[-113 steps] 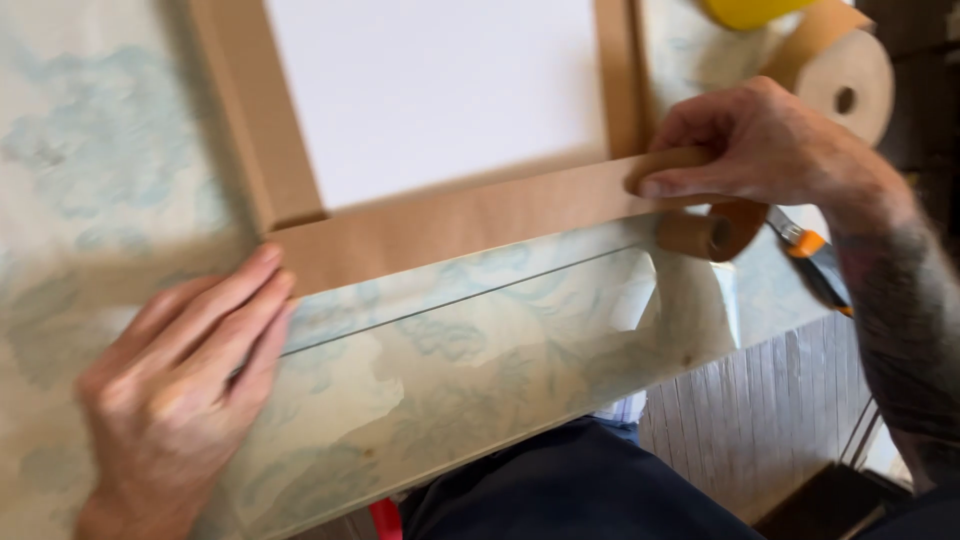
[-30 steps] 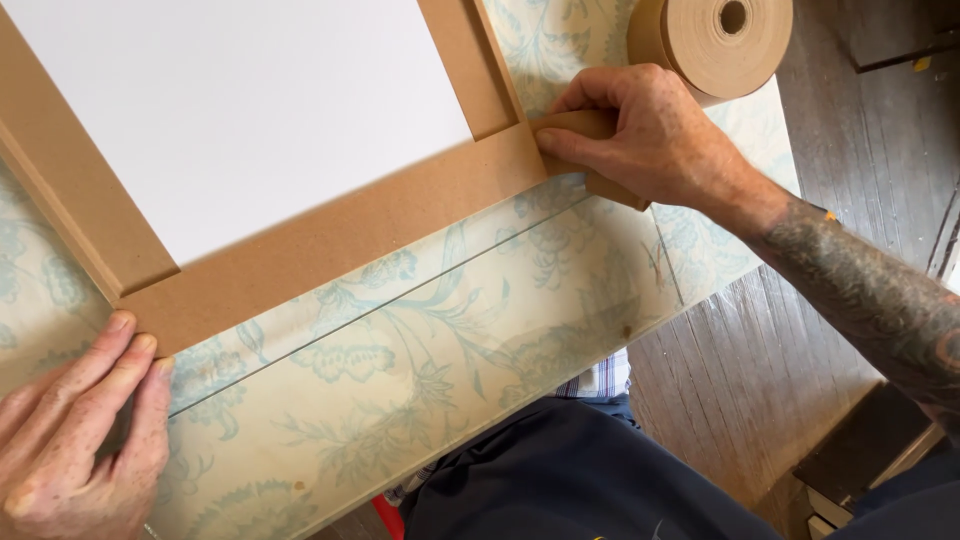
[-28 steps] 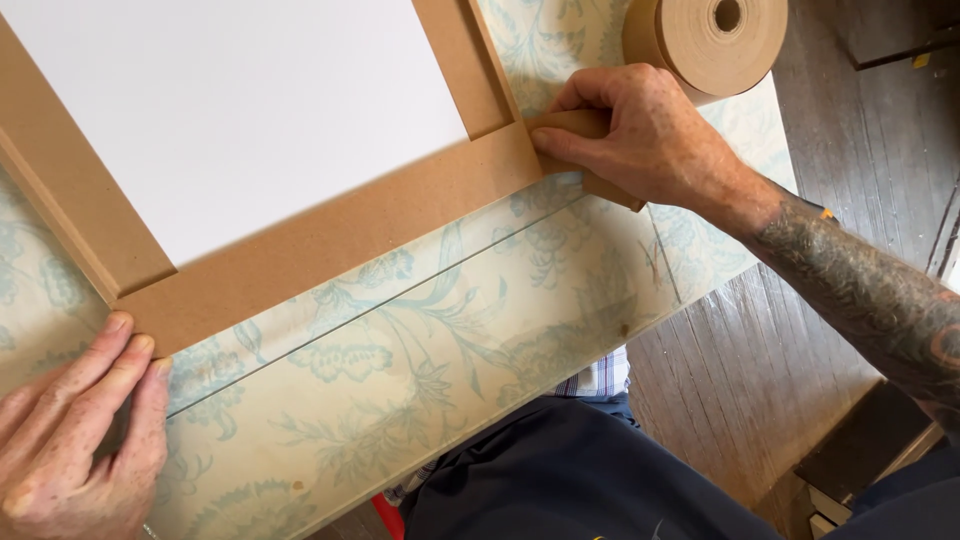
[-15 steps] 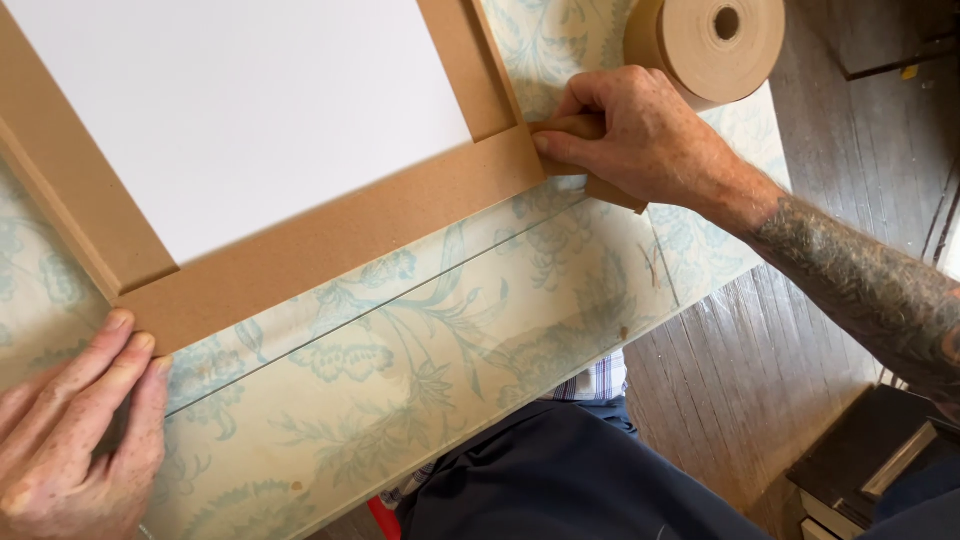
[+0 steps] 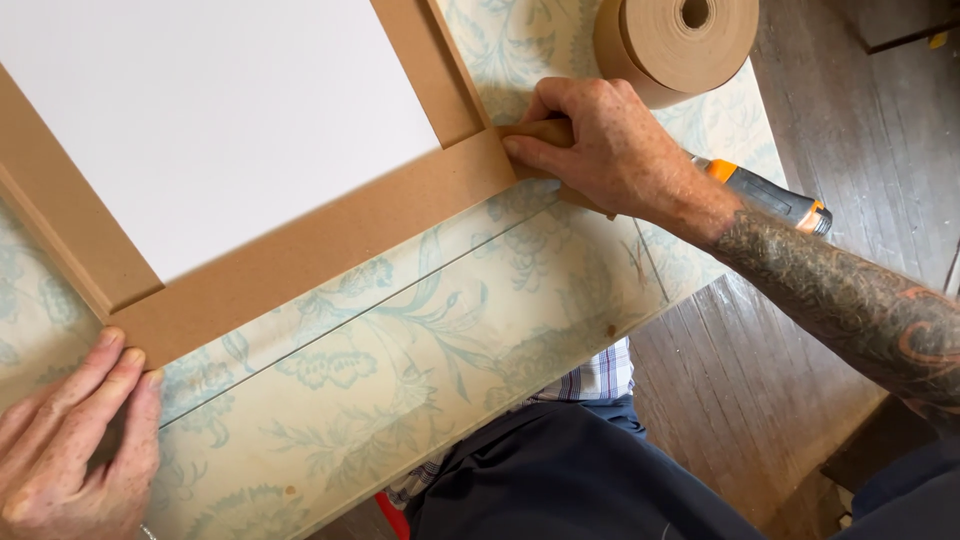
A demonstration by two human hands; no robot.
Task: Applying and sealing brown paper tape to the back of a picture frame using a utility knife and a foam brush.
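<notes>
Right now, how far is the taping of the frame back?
Done: brown tape lies flat along the near edge and both side edges. In hand: the right hand presses the tape end at the corner, the left hand holds the other corner. The far edge is out of view.

No packages, labels, signs or screens show anywhere around the hands; nothing of that kind lies by either grip, on the patterned table top or on the wooden floor beside it.
</notes>
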